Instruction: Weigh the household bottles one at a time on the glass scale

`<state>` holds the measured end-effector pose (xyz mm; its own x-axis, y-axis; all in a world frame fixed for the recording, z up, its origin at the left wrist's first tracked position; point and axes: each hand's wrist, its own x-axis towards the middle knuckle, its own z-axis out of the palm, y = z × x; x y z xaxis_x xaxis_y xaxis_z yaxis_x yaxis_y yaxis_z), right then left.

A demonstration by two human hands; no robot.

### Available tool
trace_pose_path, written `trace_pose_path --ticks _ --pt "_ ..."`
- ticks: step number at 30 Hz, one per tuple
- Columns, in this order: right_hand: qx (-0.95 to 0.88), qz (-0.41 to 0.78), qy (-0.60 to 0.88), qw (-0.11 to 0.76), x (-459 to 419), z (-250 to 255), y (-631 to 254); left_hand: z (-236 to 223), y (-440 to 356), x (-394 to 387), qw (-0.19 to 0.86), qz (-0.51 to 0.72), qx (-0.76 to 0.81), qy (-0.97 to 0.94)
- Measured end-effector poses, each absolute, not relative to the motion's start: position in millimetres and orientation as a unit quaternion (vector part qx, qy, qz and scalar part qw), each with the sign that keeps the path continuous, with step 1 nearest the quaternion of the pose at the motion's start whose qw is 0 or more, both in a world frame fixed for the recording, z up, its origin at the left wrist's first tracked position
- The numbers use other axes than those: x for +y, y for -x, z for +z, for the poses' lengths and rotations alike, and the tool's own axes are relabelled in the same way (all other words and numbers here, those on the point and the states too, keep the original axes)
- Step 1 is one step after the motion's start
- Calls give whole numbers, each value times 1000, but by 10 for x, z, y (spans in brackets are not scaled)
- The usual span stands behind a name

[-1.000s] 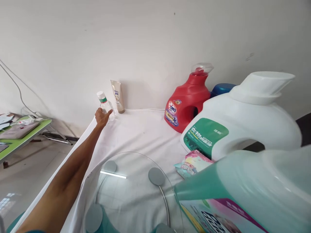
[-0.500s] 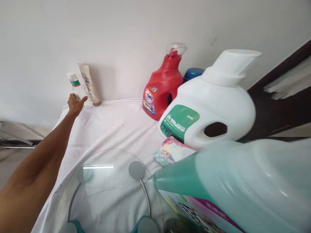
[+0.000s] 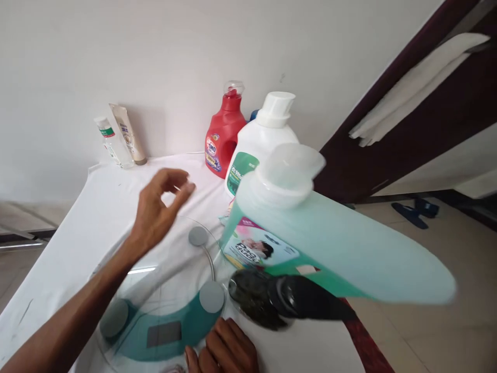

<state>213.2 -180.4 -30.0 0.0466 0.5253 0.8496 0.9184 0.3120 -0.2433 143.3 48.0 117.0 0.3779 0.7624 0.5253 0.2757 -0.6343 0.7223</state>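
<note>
My left hand hovers above the white cloth, just beyond a round glass scale. Its fingers are loosely curled and apart, with nothing in them. My right hand shows only at the bottom edge. Its fingers are bent close together by the scale's near rim, and what they hold, if anything, is hidden. A large teal detergent bottle looms tilted close to the camera on the right, over a black object. No hand touches the bottle.
At the wall stand a small clear bottle, a beige tube, a red detergent bottle and a white detergent bottle. The white cloth covers the table. A dark door and blue slippers are on the right.
My left hand has left the small clear bottle at the wall and pulled back over the scale, empty. The view swung right and drew back. My right hand has come into view.
</note>
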Motion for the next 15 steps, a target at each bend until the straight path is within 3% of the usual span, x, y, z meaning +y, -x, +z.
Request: trace_pose_path --ticks 6,10,15 --pt "-684 -194 498 496 -1964 -153 -2158 1141 -1623 -856 350 275 143 -884" --pt "-693 -186 463 521 -2091 -131 -2168 940 -1761 -1117 241 293 191 -905" --pt "-687 -189 468 523 -2155 -107 -2168 914 -1690 -1197 241 309 208 -896"
